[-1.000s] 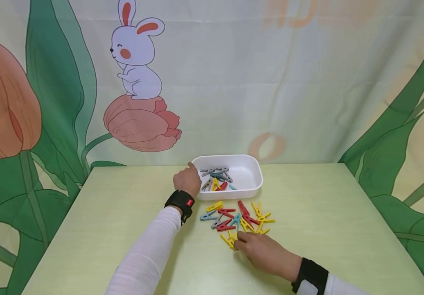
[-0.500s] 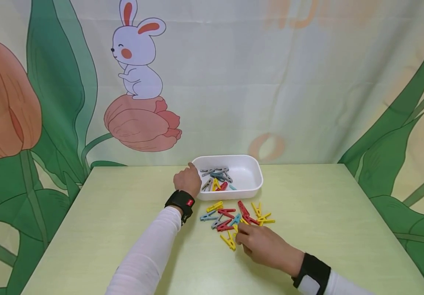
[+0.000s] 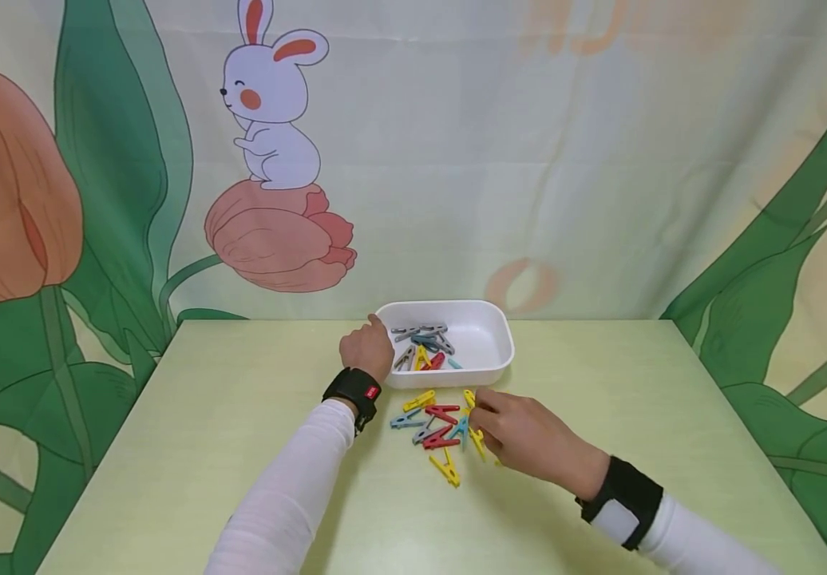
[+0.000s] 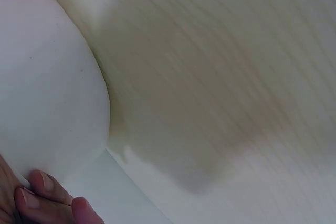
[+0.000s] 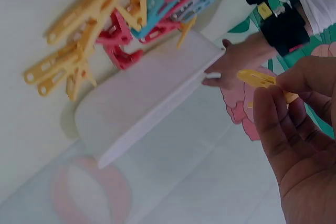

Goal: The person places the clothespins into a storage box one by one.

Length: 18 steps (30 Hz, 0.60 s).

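Note:
In the head view, my left hand (image 3: 367,349) grips the left end of a white tray (image 3: 457,380); the left wrist view has its fingers (image 4: 46,203) against the tray wall (image 4: 52,82). My right hand (image 3: 532,439) pinches a yellow clothespin (image 3: 469,397) between thumb and fingers, just in front of the tray. The right wrist view shows that clothespin (image 5: 256,78) clearly, lifted off the table. Yellow, red, blue and grey clothespins lie in a loose pile beside and partly behind the right hand, among them a red one (image 3: 442,438) and a yellow one (image 3: 446,469).
Inside the tray, several grey clothespins (image 3: 428,330) lie at the left with a yellow one (image 3: 422,357) and a red one (image 3: 437,362). A printed curtain (image 3: 442,160) hangs behind the far edge of the pale table (image 3: 636,383).
My right hand has moved up and away from the near side of the pile toward the tray, carrying a yellow clothespin. The left hand stays at the tray.

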Each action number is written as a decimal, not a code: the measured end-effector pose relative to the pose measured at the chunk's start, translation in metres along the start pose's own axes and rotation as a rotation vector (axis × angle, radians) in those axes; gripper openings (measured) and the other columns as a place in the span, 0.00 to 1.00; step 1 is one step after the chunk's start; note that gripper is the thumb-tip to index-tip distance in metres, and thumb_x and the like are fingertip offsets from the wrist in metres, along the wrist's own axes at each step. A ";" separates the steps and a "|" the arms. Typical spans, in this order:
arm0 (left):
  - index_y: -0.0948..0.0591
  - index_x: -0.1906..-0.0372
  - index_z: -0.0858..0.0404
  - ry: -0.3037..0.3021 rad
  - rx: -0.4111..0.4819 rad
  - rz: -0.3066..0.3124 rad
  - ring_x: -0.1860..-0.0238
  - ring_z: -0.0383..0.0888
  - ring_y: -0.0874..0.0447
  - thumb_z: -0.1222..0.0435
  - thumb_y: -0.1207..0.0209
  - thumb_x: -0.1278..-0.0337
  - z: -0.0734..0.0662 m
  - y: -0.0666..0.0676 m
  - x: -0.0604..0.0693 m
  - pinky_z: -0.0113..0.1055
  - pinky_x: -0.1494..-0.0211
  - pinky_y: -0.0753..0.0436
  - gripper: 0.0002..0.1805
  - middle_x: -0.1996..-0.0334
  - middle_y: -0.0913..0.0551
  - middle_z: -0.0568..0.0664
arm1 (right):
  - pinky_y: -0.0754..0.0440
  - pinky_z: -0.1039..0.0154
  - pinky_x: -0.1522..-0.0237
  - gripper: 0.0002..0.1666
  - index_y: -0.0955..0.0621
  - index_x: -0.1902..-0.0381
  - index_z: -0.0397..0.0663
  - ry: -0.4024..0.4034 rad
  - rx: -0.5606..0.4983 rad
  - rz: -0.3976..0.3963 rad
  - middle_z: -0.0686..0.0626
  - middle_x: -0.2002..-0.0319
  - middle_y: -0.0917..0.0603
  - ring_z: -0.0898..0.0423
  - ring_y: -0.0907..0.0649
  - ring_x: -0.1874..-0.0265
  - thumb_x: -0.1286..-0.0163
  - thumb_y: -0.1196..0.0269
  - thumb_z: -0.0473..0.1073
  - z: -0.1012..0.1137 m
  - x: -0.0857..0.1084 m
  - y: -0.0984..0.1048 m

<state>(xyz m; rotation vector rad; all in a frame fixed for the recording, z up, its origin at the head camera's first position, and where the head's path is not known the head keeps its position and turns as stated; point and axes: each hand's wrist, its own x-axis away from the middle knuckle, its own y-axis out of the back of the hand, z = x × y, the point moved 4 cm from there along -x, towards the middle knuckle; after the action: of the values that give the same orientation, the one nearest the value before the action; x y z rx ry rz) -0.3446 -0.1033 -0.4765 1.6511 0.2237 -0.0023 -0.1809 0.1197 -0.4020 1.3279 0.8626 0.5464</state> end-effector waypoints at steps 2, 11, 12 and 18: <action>0.32 0.30 0.67 0.003 -0.001 -0.003 0.66 0.52 0.13 0.58 0.47 0.32 0.000 0.001 0.000 0.43 0.59 0.17 0.30 0.62 0.13 0.56 | 0.27 0.75 0.72 0.08 0.16 0.64 0.50 -0.001 0.016 -0.019 0.54 0.65 0.24 0.62 0.28 0.72 0.41 0.29 0.38 -0.003 -0.003 0.007; 0.32 0.30 0.67 0.008 -0.014 0.000 0.67 0.51 0.13 0.58 0.48 0.31 -0.002 0.003 0.002 0.43 0.61 0.18 0.29 0.62 0.12 0.56 | 0.22 0.74 0.70 0.09 0.16 0.64 0.50 -0.016 0.047 -0.099 0.52 0.65 0.22 0.61 0.25 0.73 0.43 0.28 0.36 -0.021 -0.016 0.036; 0.32 0.29 0.67 0.009 -0.018 0.002 0.67 0.51 0.13 0.58 0.48 0.31 -0.001 0.002 0.002 0.43 0.60 0.18 0.29 0.62 0.12 0.56 | 0.22 0.73 0.69 0.09 0.15 0.64 0.50 -0.024 0.044 -0.104 0.52 0.65 0.22 0.61 0.25 0.73 0.43 0.28 0.36 -0.023 -0.018 0.038; 0.33 0.29 0.67 0.012 -0.027 0.006 0.68 0.50 0.14 0.58 0.48 0.31 -0.001 0.001 0.000 0.41 0.63 0.18 0.30 0.63 0.12 0.55 | 0.19 0.72 0.67 0.08 0.15 0.64 0.48 -0.050 0.017 -0.154 0.50 0.63 0.21 0.59 0.23 0.74 0.42 0.29 0.35 -0.032 -0.034 0.051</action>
<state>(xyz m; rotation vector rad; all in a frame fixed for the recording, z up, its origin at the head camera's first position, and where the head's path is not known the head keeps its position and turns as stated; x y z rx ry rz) -0.3442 -0.1025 -0.4759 1.6255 0.2266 0.0152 -0.2199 0.1225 -0.3448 1.2728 0.9206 0.3848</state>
